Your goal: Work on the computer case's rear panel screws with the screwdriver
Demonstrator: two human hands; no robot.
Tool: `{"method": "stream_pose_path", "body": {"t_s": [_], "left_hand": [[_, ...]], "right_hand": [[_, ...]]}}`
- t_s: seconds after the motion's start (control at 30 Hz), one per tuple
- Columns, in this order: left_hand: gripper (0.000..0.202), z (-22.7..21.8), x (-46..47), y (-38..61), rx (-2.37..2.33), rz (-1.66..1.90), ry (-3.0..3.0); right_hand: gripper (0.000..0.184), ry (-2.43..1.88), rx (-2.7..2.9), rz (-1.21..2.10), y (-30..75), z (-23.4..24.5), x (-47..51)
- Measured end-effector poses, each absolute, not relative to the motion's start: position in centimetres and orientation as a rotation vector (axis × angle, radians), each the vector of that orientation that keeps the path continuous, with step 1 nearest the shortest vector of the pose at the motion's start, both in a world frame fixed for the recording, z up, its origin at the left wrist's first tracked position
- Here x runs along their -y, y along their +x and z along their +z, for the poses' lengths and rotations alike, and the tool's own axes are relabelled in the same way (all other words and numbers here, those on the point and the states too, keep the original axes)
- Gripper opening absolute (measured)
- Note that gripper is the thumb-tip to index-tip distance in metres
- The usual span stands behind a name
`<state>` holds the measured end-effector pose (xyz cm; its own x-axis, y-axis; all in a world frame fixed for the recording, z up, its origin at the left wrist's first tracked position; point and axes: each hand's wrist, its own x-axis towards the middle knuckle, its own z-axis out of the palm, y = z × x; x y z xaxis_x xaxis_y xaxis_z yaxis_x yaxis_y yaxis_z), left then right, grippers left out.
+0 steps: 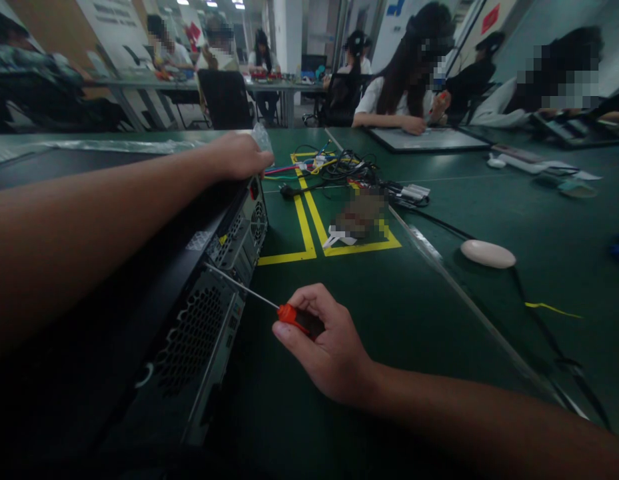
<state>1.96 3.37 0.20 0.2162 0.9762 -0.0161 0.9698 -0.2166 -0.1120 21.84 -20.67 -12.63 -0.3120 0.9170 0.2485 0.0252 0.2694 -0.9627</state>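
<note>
A black desktop computer case (154, 233) lies on the left of the table, its rear panel with vents and ports facing right. My left hand (242, 157) rests over the case's far top corner, fingers curled round the edge and partly hidden. In my right hand (332, 347) is a screwdriver (295, 316) with an orange and black handle, held between thumb and fingers. Its long metal shaft slants up to the left, and the tip meets the rear panel near the top edge. Whether the tip sits in a screw is too small to tell.
Beyond the case lie tangled cables (346, 167) and a black plug (288, 191) by yellow tape marks (309, 233). A white oval object (488, 254) sits on a dark cord at right. A person (404, 80) works across the table beside a flat board (429, 138).
</note>
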Motion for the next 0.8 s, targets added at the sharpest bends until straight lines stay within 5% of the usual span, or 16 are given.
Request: {"method": "stream_pose_path", "body": {"t_s": [0.53,0.8], "left_hand": [[0.068,0.25,-3.40,1.89,1.940,0.074,-2.391],[0.067,0.63,-3.07,2.20,1.968,0.151,-2.381]], "right_hand": [[0.006,-0.927,1.690,1.092,22.24,-12.08,20.52],[0.019,-0.912,1.664,1.105,22.13,-12.54,20.83]]}}
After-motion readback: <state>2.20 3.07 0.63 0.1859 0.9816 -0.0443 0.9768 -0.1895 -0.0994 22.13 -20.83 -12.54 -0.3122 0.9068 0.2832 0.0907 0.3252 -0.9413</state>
